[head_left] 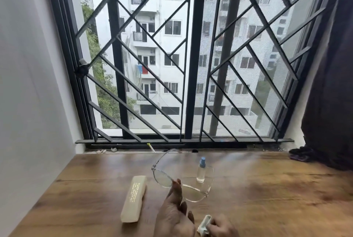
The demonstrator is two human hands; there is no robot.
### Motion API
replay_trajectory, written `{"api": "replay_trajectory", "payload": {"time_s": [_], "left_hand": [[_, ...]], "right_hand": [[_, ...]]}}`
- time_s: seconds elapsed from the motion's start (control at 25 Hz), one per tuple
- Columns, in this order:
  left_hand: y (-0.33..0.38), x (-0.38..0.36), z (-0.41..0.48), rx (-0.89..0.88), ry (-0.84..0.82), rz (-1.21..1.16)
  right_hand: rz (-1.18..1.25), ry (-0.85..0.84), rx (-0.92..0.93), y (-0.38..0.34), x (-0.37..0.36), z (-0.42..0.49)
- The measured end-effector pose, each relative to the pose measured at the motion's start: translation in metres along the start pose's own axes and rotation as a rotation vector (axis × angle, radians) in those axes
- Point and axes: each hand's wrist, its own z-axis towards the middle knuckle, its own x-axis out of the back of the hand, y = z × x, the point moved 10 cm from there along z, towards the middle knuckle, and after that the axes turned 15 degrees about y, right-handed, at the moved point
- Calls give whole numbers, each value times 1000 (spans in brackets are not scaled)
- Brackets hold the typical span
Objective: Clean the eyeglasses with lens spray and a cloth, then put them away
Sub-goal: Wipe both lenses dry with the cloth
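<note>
My left hand (174, 212) holds the clear-framed eyeglasses (193, 192) by the bridge, lifted above the wooden table (267, 198) with the temples unfolded and pointing away from me. My right hand (222, 226), at the bottom edge of the view, grips a crumpled pale green cloth (204, 225). A small clear lens spray bottle (201, 170) with a blue nozzle stands upright on the table just behind the glasses. A shut cream eyeglass case (133, 199) with gold lettering lies to the left of my left hand.
A barred window (191, 65) rises directly behind the table. A white wall (28, 84) bounds the left side. A dark curtain (332, 84) hangs at the right, with a dark bundle (300, 153) at its foot. Small bits of litter (107, 150) lie on the sill.
</note>
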Motion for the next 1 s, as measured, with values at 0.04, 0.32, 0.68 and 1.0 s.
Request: {"api": "replay_trajectory", "payload": {"time_s": [0.04, 0.32, 0.68, 1.0], "left_hand": [[-1, -3, -2, 18, -41, 4], [1, -9, -6, -4, -70, 1], [-7, -29, -6, -13, -256, 82], [6, -31, 6, -186, -281, 213]], "right_hand": [[-17, 5, -1, -5, 2, 4], [-105, 374, 134, -43, 59, 7], [1060, 65, -281, -106, 78, 20], [527, 285, 460, -186, 131, -15]]}}
